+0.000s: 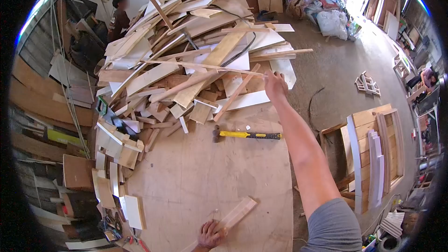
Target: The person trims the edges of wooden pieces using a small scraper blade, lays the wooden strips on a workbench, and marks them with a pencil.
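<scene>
My right hand (276, 85) reaches far forward, closed around the end of a thin wooden strip (233, 70) that lies across the scrap wood pile (191, 60). Close to me, my left hand (211, 234) rests on a short wooden board (239, 212), its fingers curled over the edge. That board lies at a slant on the plywood tabletop (210, 172). Between my two hands is a hammer (247, 134) with a yellow and black handle, lying on its side.
A handsaw (114, 119) leans at the pile's left edge. Offcuts (134, 212) and hand tools (114, 226) line the left side. On the floor at right stands a wooden frame (364, 154). White sacks (331, 23) sit behind. One person (120, 18) is back left, another (425, 80) far right.
</scene>
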The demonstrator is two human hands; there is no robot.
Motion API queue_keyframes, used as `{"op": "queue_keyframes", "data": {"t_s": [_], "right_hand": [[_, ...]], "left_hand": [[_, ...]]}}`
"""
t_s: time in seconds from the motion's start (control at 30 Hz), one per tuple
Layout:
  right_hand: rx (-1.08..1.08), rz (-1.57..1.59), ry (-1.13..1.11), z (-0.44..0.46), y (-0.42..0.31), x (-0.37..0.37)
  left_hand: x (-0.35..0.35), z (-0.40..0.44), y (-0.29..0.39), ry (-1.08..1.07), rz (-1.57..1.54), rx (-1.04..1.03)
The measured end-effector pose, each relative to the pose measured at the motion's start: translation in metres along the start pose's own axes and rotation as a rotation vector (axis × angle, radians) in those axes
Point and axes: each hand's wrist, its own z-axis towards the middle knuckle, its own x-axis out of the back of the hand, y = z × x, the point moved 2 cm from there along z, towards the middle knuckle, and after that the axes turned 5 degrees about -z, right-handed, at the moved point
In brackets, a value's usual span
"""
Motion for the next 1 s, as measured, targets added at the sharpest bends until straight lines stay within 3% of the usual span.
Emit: {"op": "queue_keyframes", "data": {"t_s": [0.07,0.17,0.27,0.43,0.5,0.6,0.77,0.83,1.0], "right_hand": [[-0.022,-0.002,-0.021,-0.006,-0.002,0.003],[0.01,0.064,0.064,-0.017,-0.005,0.007],[0.229,0.119,0.296,-0.026,0.001,0.009],[0.019,0.625,-0.076,-0.024,0.023,0.02],[0.036,0.553,-0.01,-0.027,0.034,0.038],[0.047,0.7,0.025,-0.039,0.052,0.069],[-0.14,0.829,-0.153,-0.098,0.082,0.136],[-0.265,0.808,-0.337,-0.134,0.09,0.164],[-0.439,0.926,-0.593,-0.255,0.057,0.206]], "left_hand": [[0.003,0.011,0.003,0.11,-0.007,0.035],[0.024,0.021,0.01,-0.037,0.065,0.034],[0.016,0.016,0.007,0.049,0.023,0.017],[0.023,0.019,0.009,0.021,0.018,0.031],[0.026,0.022,0.011,0.027,-0.016,0.041],[0.031,0.024,0.012,0.065,-0.044,0.027],[0.033,0.027,0.018,0.095,0.022,0.052],[0.03,0.025,0.016,0.101,0.035,0.043],[0.024,0.022,0.017,0.151,-0.031,0.071]]}}
